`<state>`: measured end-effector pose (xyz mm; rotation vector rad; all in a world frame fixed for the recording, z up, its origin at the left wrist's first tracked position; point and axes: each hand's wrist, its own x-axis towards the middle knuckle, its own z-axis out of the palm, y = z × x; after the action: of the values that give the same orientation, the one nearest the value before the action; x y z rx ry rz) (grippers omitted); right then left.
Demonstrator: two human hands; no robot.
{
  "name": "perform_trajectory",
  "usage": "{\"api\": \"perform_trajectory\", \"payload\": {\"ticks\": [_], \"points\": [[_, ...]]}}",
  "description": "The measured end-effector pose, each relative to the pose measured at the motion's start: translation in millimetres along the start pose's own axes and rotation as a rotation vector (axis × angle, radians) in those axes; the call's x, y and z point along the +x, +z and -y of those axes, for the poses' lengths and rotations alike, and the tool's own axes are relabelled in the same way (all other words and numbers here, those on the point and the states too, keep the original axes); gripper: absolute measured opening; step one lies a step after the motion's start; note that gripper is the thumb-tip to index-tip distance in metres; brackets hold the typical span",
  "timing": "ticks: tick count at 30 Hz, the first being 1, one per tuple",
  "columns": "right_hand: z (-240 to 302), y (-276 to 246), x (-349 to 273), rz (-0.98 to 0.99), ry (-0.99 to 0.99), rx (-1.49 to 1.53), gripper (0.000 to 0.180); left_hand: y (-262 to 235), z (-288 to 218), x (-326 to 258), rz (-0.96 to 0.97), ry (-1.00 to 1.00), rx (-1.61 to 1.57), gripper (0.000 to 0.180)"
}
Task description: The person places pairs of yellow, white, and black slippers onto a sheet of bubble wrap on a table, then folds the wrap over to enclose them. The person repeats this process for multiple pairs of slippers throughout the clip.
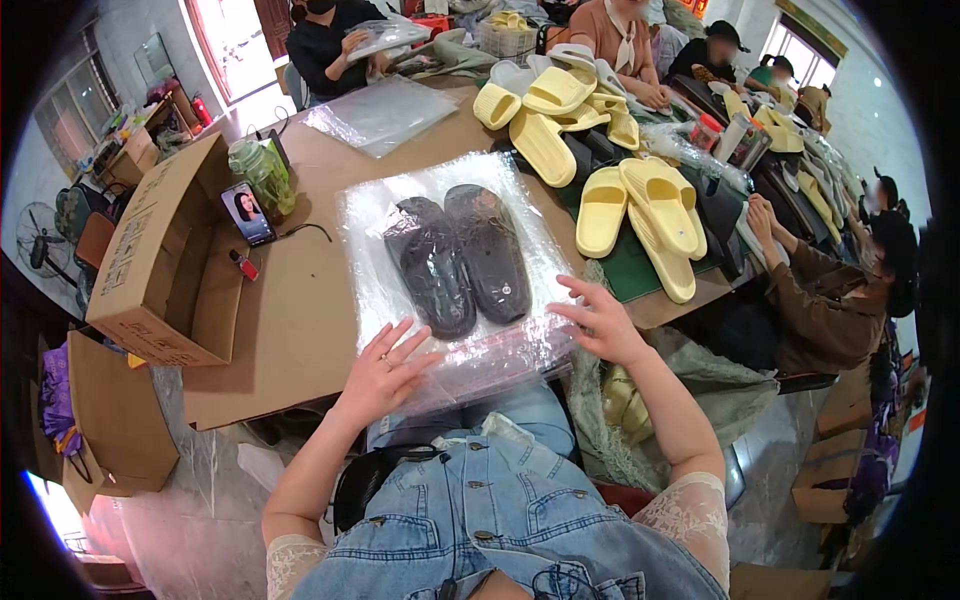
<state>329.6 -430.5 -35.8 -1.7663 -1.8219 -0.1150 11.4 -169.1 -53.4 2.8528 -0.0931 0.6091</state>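
Observation:
A pair of dark slippers [487, 255] lies side by side inside a clear plastic bag [365, 240], on top of what looks like a stack of such bags. The bags' near edge hangs over the table front toward my lap. My left hand [388, 372] rests at the near left of the bag, fingers spread, close to one slipper's end. At the near right, my right hand [600, 322] is held over the bag's edge with its fingers apart. Neither hand grips anything. Whether the fingertips press on the plastic is hard to see.
An open cardboard box [160, 265] stands at the left, beside a phone [247, 213] and a green-tinted jar [262, 175]. Yellow slippers [600, 215] are piled at the right. Flat clear bags [385, 115] lie farther back. Several people sit around the table, one person's hands [765, 222] near the right edge.

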Motion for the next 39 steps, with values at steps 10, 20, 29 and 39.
{"api": "perform_trajectory", "payload": {"ticks": [10, 20, 29, 39], "points": [[-3.0, 22.4, -10.7, -0.089, 0.101, 0.324, 0.016, 11.9, 21.7, -25.9, -0.176, -0.140, -0.162, 0.016], [-9.3, 33.4, -12.1, -0.130, 0.538, 0.825, 0.011, 14.0, 9.2, -25.8, -0.214, -0.205, -0.087, 0.013], [-28.5, 52.9, 9.8, -0.423, 0.786, 0.869, 0.021, 16.7, 20.9, 4.3, -0.399, -0.559, -0.368, 0.023], [-10.4, 72.0, 47.1, -0.397, 0.591, -0.300, 0.022, 46.7, 35.2, 16.3, -0.412, -0.744, -0.247, 0.038]]}}
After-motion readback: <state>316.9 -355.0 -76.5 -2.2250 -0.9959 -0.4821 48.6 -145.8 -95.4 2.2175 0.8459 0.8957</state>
